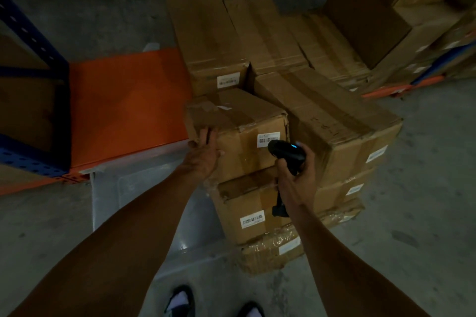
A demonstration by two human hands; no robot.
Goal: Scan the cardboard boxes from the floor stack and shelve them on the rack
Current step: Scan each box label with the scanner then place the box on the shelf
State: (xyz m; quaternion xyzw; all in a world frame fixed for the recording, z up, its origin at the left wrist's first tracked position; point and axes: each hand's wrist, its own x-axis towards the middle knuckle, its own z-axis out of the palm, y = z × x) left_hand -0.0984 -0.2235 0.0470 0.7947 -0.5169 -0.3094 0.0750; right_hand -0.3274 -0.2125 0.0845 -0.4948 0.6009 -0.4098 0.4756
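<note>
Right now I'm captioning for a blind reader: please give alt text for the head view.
A person's right hand aims a black scanner at the barcode label on the top cardboard box of a floor stack, while the left hand rests on it. An orange rack shelf lies left.

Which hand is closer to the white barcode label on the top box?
The right hand. It holds the scanner, whose nose sits right beside the barcode label. The left hand rests on the top box at its left corner, farther away.
</note>
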